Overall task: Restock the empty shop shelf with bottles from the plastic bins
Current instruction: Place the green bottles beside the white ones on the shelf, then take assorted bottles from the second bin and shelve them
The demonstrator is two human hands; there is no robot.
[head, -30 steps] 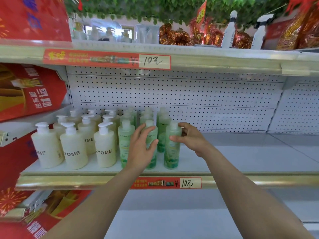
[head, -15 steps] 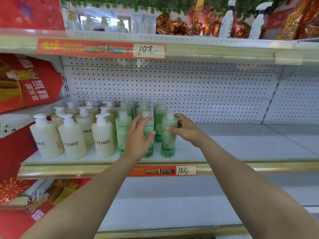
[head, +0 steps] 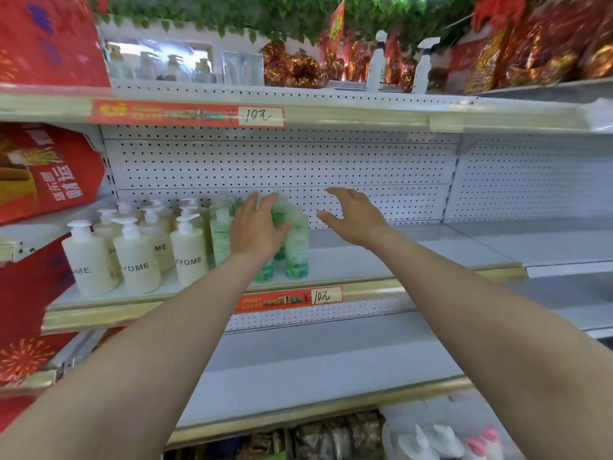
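The left hand [head: 257, 227] is reaching into the centre of the frame with its grip released, fingers lying straight and together in front of the green bottles [head: 296, 250]; motion blur is hiding whether the fingertips are touching a bottle or hovering just off it. The right hand [head: 353, 217] is hanging just to the right of those bottles, its grip released too, fingers spread and holding nothing, apart from the bottles.

The green bottles are standing upright in a small cluster on the middle shelf [head: 414, 250], left of centre, the front ones near its gold front edge. Just to their left, cream pump bottles [head: 189, 257] with dark lettering are standing in rows running back toward the pegboard panel [head: 331, 164]; the shelf's white board is running on to the right edge of the frame.

A red price strip [head: 288, 298] with a handwritten white tag is sitting on the shelf edge below the green bottles; a second price strip [head: 189, 113] is sitting on the edge of the upper shelf [head: 365, 116], upper left of centre. Two white spray bottles [head: 376, 63] are standing on that upper shelf, right of centre, among shiny red and gold packets [head: 292, 66]; green leaves [head: 232, 11] are hanging across the top. A red printed bag [head: 46, 171] is filling the left edge; a lower shelf [head: 315, 360] is lying beneath the forearms.
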